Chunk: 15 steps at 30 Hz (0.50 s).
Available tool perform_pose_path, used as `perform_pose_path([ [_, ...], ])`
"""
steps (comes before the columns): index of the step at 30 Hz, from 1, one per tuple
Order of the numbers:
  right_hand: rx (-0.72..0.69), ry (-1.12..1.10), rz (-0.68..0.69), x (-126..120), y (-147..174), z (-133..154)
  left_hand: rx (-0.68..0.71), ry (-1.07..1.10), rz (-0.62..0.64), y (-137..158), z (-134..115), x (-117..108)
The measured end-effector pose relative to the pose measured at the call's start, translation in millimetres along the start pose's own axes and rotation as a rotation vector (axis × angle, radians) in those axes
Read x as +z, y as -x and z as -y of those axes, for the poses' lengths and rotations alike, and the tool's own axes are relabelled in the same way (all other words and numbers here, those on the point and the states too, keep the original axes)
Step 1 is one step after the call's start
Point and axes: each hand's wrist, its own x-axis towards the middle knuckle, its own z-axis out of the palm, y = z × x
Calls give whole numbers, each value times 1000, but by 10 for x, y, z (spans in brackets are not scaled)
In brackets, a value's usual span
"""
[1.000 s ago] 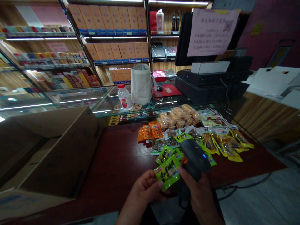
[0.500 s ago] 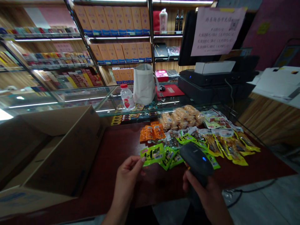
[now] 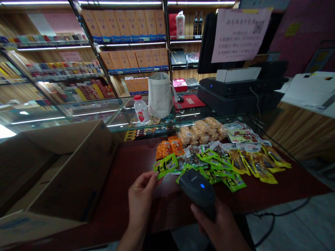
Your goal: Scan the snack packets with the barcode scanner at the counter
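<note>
Between thumb and fingers, my left hand (image 3: pixel 142 190) pinches one corner of a green snack packet (image 3: pixel 165 165), lifted above the dark red table. My right hand (image 3: pixel 213 219) is wrapped around the handle of a black barcode scanner (image 3: pixel 198 188), whose blue light is lit. The scanner's head points toward the packet from the right. Behind it lie more green packets (image 3: pixel 231 181), partly covered by the scanner. Orange packets (image 3: pixel 170 147), a heap of wrapped pastries (image 3: pixel 201 130) and yellow-edged bags (image 3: pixel 258 162) sit farther back and to the right.
An open cardboard box (image 3: pixel 70 174) stands at the left of the table (image 3: pixel 125 167). Beyond is a glass counter with a bottle (image 3: pixel 141 111), a white bag (image 3: pixel 160 94) and a black monitor (image 3: pixel 206 45) bearing a paper sign. A cable (image 3: pixel 282 211) runs at the lower right.
My right hand has brought the scanner left, closer to the held packet. My left hand has raised and tilted that packet slightly, moving it a little left.
</note>
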Motion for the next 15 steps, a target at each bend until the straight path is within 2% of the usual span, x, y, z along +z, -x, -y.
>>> perform_pose_path([
  [4, -11, -14, -14, 0, -9, 3, 35, -67, -19, -7, 3, -5],
  [10, -13, 62, -28, 28, 13, 35, 60, -47, -12, -46, 84, -15],
  [15, -37, 43, -57, 26, 5, 8, 60, -79, -13, -59, 119, -31],
])
